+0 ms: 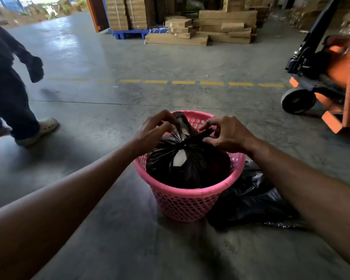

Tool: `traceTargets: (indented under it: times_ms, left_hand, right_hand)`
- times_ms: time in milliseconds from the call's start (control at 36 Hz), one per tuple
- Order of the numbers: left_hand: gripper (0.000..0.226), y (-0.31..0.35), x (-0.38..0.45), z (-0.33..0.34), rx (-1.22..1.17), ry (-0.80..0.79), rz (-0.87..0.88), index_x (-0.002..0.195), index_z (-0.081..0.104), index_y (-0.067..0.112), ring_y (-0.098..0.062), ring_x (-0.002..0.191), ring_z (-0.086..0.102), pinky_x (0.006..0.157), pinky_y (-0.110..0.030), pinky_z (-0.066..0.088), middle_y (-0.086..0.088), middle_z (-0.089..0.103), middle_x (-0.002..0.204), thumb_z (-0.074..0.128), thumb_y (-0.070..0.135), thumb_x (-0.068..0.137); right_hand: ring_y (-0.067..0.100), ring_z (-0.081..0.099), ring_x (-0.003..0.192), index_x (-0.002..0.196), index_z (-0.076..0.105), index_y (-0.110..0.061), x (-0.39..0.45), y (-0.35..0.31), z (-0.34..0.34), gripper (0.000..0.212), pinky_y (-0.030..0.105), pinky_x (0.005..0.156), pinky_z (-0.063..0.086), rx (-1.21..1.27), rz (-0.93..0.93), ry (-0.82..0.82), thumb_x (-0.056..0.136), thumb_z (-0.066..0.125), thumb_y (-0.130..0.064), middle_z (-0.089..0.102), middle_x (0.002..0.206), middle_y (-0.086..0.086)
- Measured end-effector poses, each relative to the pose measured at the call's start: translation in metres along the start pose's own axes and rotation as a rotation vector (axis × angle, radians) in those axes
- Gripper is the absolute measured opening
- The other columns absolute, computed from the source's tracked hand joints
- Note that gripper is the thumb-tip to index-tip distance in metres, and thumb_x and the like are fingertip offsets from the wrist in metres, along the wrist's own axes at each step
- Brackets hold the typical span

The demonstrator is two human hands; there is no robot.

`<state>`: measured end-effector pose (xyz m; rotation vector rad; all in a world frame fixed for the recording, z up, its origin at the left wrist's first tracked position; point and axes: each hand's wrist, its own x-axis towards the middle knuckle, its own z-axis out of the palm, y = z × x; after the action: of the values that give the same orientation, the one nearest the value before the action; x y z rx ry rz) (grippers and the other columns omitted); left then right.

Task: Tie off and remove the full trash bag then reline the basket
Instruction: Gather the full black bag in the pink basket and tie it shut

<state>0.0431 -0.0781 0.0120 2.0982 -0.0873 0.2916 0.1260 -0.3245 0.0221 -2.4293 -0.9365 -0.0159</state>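
**Black plastic knotted, basket not yet emptied**

Black plastic lies crumpled on the concrete floor [109, 229] just beside the near right of the basket: a loose bag [249, 201], flat and slack, probably the fresh liner waiting its turn, though that is a guess.

Touching it on the left stands the pink lattice basket [182, 201], upright on the floor. Inside it sits the full trash bag [188, 168], bulging to about the rim, its neck gathered into a tight twist at the top with something pale showing through or against the plastic near the knot.

Above the knot both hands are at work. The left hand [156, 130] pinches one tail of the bag's neck between fingertips, its grip clenched on the plastic; the right hand [228, 134] holds the other tail the same way, grasping it just off the knot.

By my reading the tie-off is nearly finished: a first knot looks cinched, and the tails are being drawn for a second pass or a final tug. Lifting the bag out and relining are both left to do.

Farther off, someone's legs [12, 110] are at the left, an orange pallet jack [331, 83] stands at the right, and stacked cardboard cartons [210, 27] line the far side.
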Motion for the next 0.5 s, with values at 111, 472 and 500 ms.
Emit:
traceTargets:
  times_ms: [111, 472, 500]
  left_hand:
    - [0.025, 0.017, 0.002, 0.007, 0.199, 0.02, 0.127, 0.097, 0.067, 0.028, -0.009, 0.083, 0.068, 0.078, -0.03, 0.053, 0.011, 0.071, 0.093, 0.059, 0.034, 0.074]
    - [0.028, -0.003, -0.009, 0.044, 0.864, -0.149, 0.135, 0.113, 0.063, 0.02, -0.032, 0.116, 0.06, 0.096, -0.046, 0.045, -0.006, 0.065, 0.121, 0.056, 0.035, 0.09]
    - [0.029, -0.001, -0.01, 0.045, 0.837, -0.141, 0.126, 0.116, 0.061, 0.019, -0.033, 0.118, 0.058, 0.098, -0.048, 0.044, -0.007, 0.063, 0.124, 0.054, 0.033, 0.091]
  right_hand:
    - [0.022, 0.067, 0.087, 0.123, 0.064, -0.026, -0.01, 0.022, -0.007, 0.048, 0.033, 0.084, 0.052, -0.013, 0.139, 0.266, 0.076, 0.069, -0.039, 0.06, 0.121, 0.003]
    - [0.041, 0.059, 0.121, 0.13, 0.055, -0.009, -0.033, 0.06, 0.03, 0.035, 0.038, 0.089, 0.043, 0.105, 0.577, 0.152, 0.102, 0.044, -0.027, 0.061, 0.134, 0.025]
    - [0.041, 0.059, 0.12, 0.128, 0.056, -0.009, -0.033, 0.06, 0.03, 0.034, 0.039, 0.089, 0.044, 0.109, 0.571, 0.161, 0.102, 0.043, -0.026, 0.062, 0.133, 0.026]
